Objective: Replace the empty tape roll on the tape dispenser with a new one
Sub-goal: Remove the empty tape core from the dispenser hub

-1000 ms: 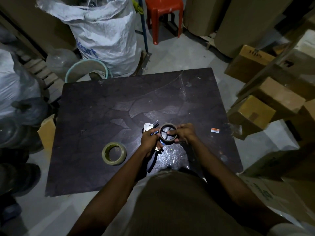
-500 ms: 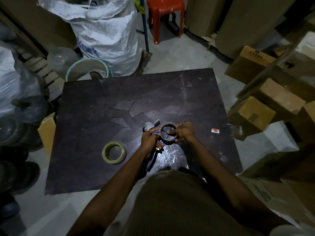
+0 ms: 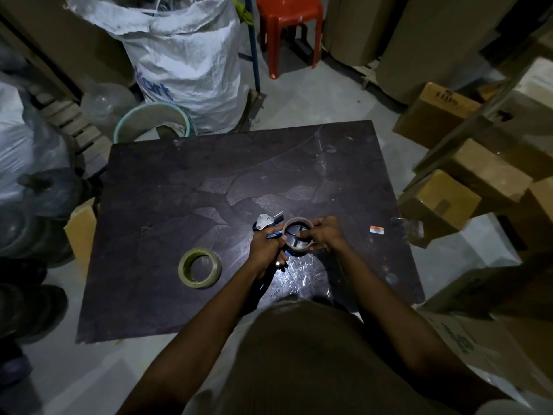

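Observation:
Over the near middle of the dark table (image 3: 185,181) I hold a blue and metal tape dispenser (image 3: 265,221). My left hand (image 3: 266,250) is closed around its handle. A thin brown empty tape core (image 3: 296,224) sits on the dispenser's spoked hub, and my right hand (image 3: 323,235) grips this core from the right, fingers over its rim. A new roll of tan tape (image 3: 200,268) lies flat on the table to the left of my hands, apart from them.
Crumpled clear film (image 3: 302,272) lies on the table under my hands, and a small orange and white label (image 3: 376,230) to the right. Cardboard boxes (image 3: 440,202) crowd the right side. A white sack (image 3: 185,61), a bucket (image 3: 151,121) and a red stool (image 3: 288,22) stand beyond the table.
Both hands have lifted the dispenser a little farther from me; the metal head has tilted. The right hand's grip on the core has shifted slightly. The new roll has not moved.

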`<state>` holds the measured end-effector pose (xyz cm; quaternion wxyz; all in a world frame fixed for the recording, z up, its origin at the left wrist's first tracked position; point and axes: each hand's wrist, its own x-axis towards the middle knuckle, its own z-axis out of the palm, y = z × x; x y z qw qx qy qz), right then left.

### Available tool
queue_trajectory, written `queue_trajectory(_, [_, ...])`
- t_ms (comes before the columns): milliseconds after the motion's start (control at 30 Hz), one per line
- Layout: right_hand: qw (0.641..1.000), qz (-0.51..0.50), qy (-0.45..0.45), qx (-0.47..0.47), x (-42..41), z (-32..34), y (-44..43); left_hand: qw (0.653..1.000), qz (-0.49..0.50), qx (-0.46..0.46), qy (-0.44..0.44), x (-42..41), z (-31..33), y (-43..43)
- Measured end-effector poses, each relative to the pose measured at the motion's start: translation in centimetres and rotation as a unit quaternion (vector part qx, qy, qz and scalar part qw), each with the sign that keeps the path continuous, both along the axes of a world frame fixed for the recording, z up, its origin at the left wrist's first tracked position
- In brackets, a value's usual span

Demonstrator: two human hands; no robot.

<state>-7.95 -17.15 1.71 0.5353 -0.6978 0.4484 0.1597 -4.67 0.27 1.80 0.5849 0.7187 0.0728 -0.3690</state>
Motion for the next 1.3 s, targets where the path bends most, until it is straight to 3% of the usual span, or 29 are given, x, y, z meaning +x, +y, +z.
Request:
queue_trajectory(467, [0.999,-0.027,-0.004,0.046,-0.1,2.5,0.5,1.000,0.019,0.009,-0.013,-0.6,1.3,0.2])
queue_trajectory(867, [1.000,-0.006,0.019,0.002,0.2,0.9,0.4,1.000,0.014,0.022,-0.001,-0.2,1.7,0.3])
queue_trajectory(1300, [0.991,0.055,0.044,-0.117,0.9,1.4,0.9,1.000,0.015,0.010,-0.010,-0.3,2.1,0.4])
